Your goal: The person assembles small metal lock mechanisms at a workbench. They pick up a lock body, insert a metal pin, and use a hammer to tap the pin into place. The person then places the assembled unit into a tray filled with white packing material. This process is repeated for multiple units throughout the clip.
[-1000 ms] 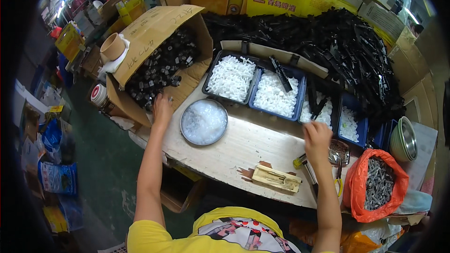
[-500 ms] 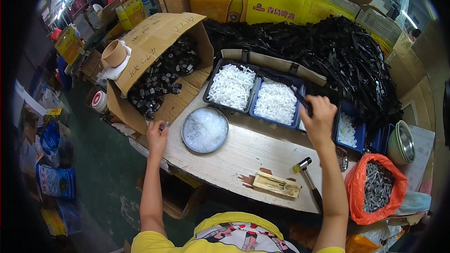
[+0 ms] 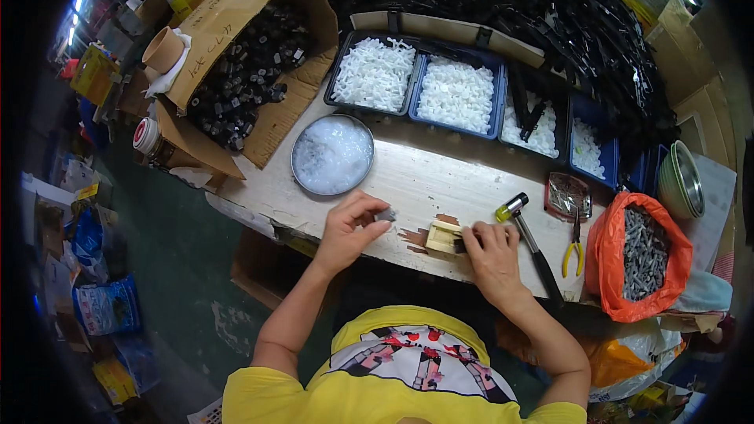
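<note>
Over the table's front, my left hand (image 3: 348, 233) pinches a small grey block-like piece (image 3: 386, 214) between thumb and fingertips. To its right lies a pale yellow wooden block with a groove (image 3: 441, 237), on reddish-brown patches of the tabletop. My right hand (image 3: 495, 257) is at this block's right end, fingers closed on a black plastic part (image 3: 459, 245); most of that part is hidden under the hand. A hammer (image 3: 525, 229) with a yellow-and-black head lies just right of my right hand.
A round metal dish (image 3: 333, 155) of clear, whitish material stands behind my left hand. Trays of white pieces (image 3: 456, 99) line the back, below a heap of black parts (image 3: 565, 39). A carton (image 3: 236, 39) holds dark pieces; pliers (image 3: 573, 251) and an orange bag (image 3: 620, 298) lie right.
My left hand has moved right from beside the carton, carrying the small grey piece. My right hand has come down from the trays to the wooden block with the black part.
</note>
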`<state>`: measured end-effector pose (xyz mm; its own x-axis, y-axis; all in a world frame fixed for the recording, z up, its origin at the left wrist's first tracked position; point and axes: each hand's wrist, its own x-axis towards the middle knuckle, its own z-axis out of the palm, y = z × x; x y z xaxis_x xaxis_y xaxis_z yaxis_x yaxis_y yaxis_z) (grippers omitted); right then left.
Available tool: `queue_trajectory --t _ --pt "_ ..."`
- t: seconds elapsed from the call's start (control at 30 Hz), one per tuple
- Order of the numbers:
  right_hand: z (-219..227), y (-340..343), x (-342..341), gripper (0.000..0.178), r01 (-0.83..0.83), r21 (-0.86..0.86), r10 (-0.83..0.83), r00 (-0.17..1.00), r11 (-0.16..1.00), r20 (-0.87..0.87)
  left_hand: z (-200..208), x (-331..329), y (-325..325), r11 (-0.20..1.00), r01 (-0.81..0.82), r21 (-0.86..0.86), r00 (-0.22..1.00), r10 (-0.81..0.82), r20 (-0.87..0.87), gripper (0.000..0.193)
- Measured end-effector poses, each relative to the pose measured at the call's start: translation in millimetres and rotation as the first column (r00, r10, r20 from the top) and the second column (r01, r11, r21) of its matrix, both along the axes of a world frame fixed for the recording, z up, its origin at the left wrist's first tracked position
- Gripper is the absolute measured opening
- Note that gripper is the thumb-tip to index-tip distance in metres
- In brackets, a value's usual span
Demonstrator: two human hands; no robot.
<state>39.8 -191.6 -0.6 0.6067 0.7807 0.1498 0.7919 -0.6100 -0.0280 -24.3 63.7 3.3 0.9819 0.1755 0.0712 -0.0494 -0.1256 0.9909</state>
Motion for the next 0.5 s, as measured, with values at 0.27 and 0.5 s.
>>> queue_trajectory --t 0.27,0.5 --pt "-18.4 39.4 -23.6 0.077 0.158 0.009 -0.157 0.986 0.987 -0.049 -1.9 9.3 -31.9 0.993 0.094 0.078 0.995 -0.092 -0.023 0.024" --pt "-13.9 45.6 -31.4 0.082 0.275 -0.05 -0.279 0.948 0.96 -0.15 -3.3 16.2 -35.5 0.971 0.147 0.188 0.989 -0.15 0.002 0.023"
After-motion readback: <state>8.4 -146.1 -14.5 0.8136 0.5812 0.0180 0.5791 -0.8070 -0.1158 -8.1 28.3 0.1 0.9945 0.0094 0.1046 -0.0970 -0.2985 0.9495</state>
